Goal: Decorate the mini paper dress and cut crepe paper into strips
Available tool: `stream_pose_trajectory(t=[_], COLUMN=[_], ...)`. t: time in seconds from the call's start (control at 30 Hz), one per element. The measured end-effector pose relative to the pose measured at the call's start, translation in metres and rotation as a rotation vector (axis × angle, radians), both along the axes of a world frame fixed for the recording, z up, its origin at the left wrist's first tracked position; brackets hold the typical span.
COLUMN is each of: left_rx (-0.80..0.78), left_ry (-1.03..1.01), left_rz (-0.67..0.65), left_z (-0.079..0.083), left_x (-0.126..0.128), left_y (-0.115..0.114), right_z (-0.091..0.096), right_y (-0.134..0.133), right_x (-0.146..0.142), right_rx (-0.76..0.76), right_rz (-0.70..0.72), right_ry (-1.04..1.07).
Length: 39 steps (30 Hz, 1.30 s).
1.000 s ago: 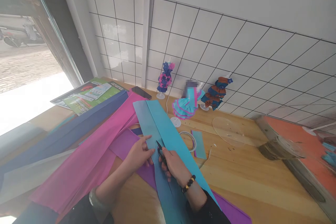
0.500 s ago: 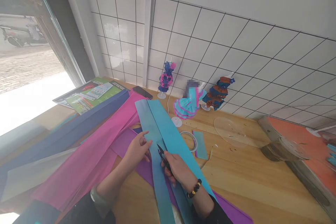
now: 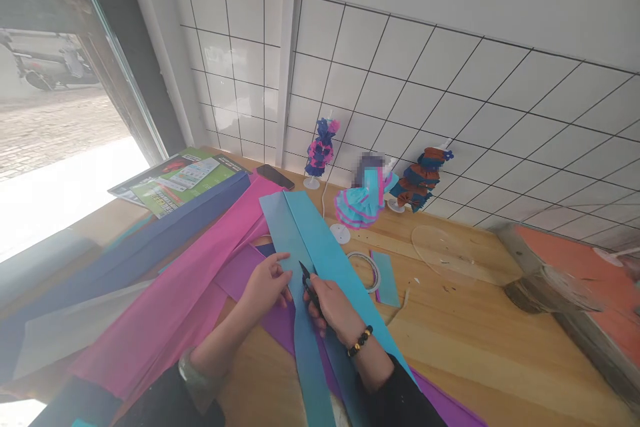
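A long blue crepe paper strip (image 3: 286, 230) runs over the wooden table towards me, beside a brighter turquoise paper strip (image 3: 327, 240). My left hand (image 3: 267, 287) is at the blue strip's left edge, its lower fingers curled on the paper and its index finger and thumb apart. In my right hand (image 3: 333, 307) I grip small black scissors (image 3: 306, 278), blades pointing away from me over the blue strip. Nearer me the blue paper is parted into two lengths. Purple paper (image 3: 240, 273) lies underneath. My right fingers partly hide the scissor handles.
Pink paper (image 3: 185, 273) and dark blue paper (image 3: 165, 227) lie to the left, near green booklets (image 3: 175, 190) and a phone (image 3: 275, 177). A tape roll (image 3: 377, 277) sits to the right. Paper-dressed figures (image 3: 360, 203) stand along the tiled wall.
The scissors have moved slightly forward along the blue strip, and their blades look closer together. My left hand holds nearly the same place. The whole view has shifted a little.
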<state>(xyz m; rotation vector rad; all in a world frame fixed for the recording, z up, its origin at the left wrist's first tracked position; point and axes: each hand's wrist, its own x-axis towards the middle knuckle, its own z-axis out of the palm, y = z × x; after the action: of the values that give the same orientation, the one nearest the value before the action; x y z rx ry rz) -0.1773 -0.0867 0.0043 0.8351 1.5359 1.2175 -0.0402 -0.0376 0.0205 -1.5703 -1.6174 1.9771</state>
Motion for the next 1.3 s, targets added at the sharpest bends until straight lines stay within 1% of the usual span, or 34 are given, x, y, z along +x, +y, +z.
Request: stream_pose_trajectory(t=[0.17, 0.37, 0.63, 0.8, 1.03, 1.17, 1.3], left_rx=[-0.008, -0.006, -0.004, -0.012, 0.011, 0.013, -0.002], left_ry=[-0.026, -0.032, -0.058, -0.076, -0.056, -0.051, -0.059], left_rz=[0.012, 0.023, 0.025, 0.037, 0.025, 0.027, 0.021], left_z=[-0.001, -0.002, 0.0, 0.0, -0.005, -0.004, -0.002], left_x=[0.0, 0.001, 0.0, 0.0, -0.001, -0.001, -0.001], left_y=[0.001, 0.001, 0.001, 0.001, 0.0, 0.0, 0.0], right_z=[0.001, 0.004, -0.001, 0.0, 0.002, 0.001, 0.002], right_y=[0.001, -0.003, -0.003, -0.001, -0.009, -0.01, -0.008], right_x=[-0.005, -0.003, -0.004, -0.006, 0.003, 0.007, 0.006], right_rx=[0.004, 0.009, 0.014, 0.018, 0.025, 0.017, -0.006], right_rz=[-0.004, -0.015, -0.027, -0.018, 0.011, -0.019, -0.028], right_ry=[0.002, -0.008, -0.002, 0.001, 0.012, 0.004, 0.012])
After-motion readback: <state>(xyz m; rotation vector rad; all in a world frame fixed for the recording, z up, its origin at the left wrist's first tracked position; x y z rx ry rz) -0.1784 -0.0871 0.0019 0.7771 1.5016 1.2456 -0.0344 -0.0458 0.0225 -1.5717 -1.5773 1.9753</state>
